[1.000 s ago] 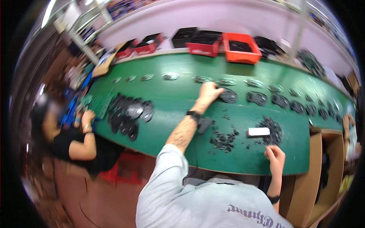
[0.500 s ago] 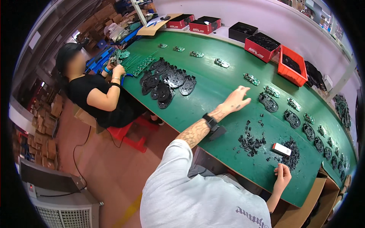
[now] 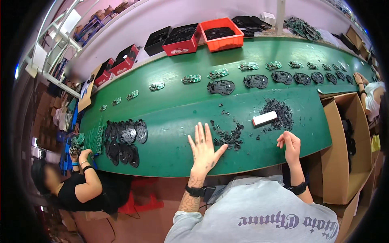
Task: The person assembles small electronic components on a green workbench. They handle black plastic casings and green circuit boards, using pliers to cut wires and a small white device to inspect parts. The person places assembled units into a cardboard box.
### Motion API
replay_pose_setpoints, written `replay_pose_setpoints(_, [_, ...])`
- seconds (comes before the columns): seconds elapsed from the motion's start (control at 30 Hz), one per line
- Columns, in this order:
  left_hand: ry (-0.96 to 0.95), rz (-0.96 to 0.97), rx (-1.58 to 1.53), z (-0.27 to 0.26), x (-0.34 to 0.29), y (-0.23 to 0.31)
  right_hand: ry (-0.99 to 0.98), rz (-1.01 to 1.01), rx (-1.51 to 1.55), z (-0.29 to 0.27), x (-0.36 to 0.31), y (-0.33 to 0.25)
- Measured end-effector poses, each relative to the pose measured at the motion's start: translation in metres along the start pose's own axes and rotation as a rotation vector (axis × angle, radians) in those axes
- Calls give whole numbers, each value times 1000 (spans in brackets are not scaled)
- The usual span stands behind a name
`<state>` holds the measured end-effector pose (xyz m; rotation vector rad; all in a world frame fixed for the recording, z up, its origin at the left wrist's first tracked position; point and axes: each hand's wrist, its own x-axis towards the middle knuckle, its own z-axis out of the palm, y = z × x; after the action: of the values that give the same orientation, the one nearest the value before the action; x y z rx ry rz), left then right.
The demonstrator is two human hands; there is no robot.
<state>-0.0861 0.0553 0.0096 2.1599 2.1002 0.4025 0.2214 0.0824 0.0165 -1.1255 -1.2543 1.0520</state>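
My left hand (image 3: pixel 204 149) is spread flat over the near part of the green table (image 3: pixel 174 121), fingers apart and holding nothing. Just right of it lies a loose scatter of small black plastic pieces (image 3: pixel 231 137). My right hand (image 3: pixel 290 146) is closed, thumb and fingertips pressed together; anything between them is too small to make out. Beyond it is a denser heap of small black pieces (image 3: pixel 283 115), with a small white box with a red end (image 3: pixel 265 119) at its left side. Farther back, black mouse base shells (image 3: pixel 221 87) line up below green circuit boards (image 3: pixel 219 73).
More black shells (image 3: pixel 127 135) are grouped at the left, near a co-worker (image 3: pixel 77 186) handling green boards. An orange bin (image 3: pixel 222 35) and red boxes (image 3: pixel 181 40) of black parts stand along the back. An open cardboard box (image 3: pixel 338 154) stands at the right, near another person's hand (image 3: pixel 360 79).
The view has swung to the right. My left hand has drawn back from near the row of circuit boards to the near side of the table. My right hand stays closed by the heap.
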Motion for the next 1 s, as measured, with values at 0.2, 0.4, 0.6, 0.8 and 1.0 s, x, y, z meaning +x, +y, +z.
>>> replay_pose_setpoints(0.2, [-54,117,13,14,0,48,12,-53,-41,-14,-31,-9])
replay_pose_setpoints(0.4, [-44,1,28,23,16,72,159,-152,-306,-78,-31,-41])
replay_pose_setpoints(0.6, [6,97,63,15,-8,103,442,-112,-616,-260,16,-94])
replay_pose_setpoints(0.8, [3,79,207,27,18,118,455,741,-1081,-416,20,-88])
replay_pose_setpoints(1.0, [287,127,-83,12,2,101,297,1212,-1225,-510,-26,5])
